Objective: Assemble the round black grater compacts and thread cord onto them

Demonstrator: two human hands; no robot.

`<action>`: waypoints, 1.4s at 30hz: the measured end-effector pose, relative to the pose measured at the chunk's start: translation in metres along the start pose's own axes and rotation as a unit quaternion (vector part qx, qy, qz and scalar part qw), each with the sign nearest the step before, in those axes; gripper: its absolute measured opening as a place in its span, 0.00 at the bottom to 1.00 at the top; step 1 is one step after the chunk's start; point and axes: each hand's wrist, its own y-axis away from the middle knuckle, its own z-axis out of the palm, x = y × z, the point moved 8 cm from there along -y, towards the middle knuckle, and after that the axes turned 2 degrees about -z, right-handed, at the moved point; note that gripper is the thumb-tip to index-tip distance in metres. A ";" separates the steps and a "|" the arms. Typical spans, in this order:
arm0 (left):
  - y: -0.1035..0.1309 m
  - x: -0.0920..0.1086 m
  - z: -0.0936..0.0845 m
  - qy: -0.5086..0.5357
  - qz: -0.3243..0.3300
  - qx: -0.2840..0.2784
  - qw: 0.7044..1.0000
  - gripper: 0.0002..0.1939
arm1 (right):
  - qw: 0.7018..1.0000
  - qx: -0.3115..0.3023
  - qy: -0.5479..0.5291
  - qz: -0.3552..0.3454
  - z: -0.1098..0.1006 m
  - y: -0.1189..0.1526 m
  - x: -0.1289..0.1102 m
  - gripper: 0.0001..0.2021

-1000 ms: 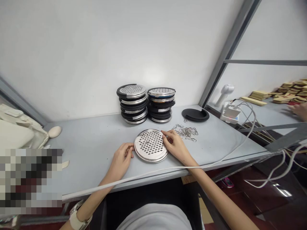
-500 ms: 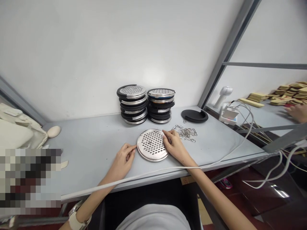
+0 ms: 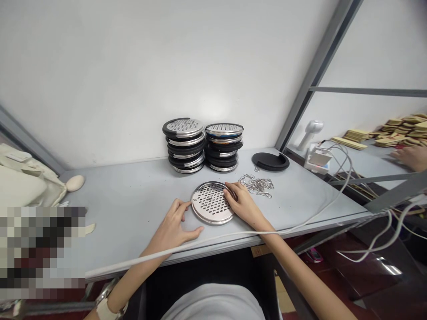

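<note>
A round metal disc (image 3: 213, 205) with rows of slots lies on the grey table in front of me. My right hand (image 3: 243, 203) grips its right rim, the thumb lying on the upper face. At the left rim, the fingertips of my left hand (image 3: 178, 224) touch or nearly touch the edge. That hand is open, with its thumb stretched away from the fingers. Just beyond my right hand lies a pile of small metal clips (image 3: 262, 184). A black round cover (image 3: 271, 162) rests farther back on the right.
Two stacks of similar discs with black covers, a left stack (image 3: 185, 146) and a right stack (image 3: 224, 149), stand near the wall. A white cable (image 3: 230, 234) crosses the table's front edge and my forearms. On the right-hand shelf, another person's hand (image 3: 412, 158) is near yellowish flat pieces (image 3: 356, 135).
My left thumb has swung away from its fingers, opening the hand. The disc has turned or tilted slightly: a small hole now shows at its left edge and its far part looks darker.
</note>
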 end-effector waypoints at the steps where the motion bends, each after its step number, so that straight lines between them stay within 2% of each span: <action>1: 0.001 -0.001 0.000 -0.003 -0.006 0.000 1.000 0.28 | 1.000 0.000 -0.003 0.000 -0.001 0.000 -0.001 0.19; 12: 0.000 -0.008 -0.001 0.005 -0.043 0.007 0.999 0.26 | 0.999 0.005 -0.037 0.001 -0.003 0.000 -0.002 0.18; 17: 0.001 -0.005 -0.008 0.005 -0.043 0.041 0.998 0.27 | 1.000 0.005 0.009 -0.022 -0.002 0.000 -0.004 0.19; 20: 0.001 0.005 -0.014 -0.017 -0.007 0.064 0.998 0.29 | 0.998 -0.002 0.048 -0.031 0.001 -0.001 -0.004 0.20; 24: 0.002 0.018 -0.012 -0.087 0.066 0.050 0.993 0.21 | 0.995 -0.014 0.100 -0.027 0.006 -0.001 -0.001 0.20; 26: 0.002 0.019 -0.008 -0.106 0.083 0.041 0.990 0.21 | 0.991 -0.019 0.126 -0.032 0.007 -0.001 0.000 0.20; 35: 0.001 0.019 -0.007 -0.109 0.079 0.033 0.990 0.19 | 0.982 -0.031 0.173 -0.070 0.013 0.000 -0.001 0.21; 42: 0.003 0.016 -0.004 -0.113 0.080 0.029 0.990 0.22 | 0.996 -0.018 0.078 -0.032 0.008 0.003 -0.005 0.21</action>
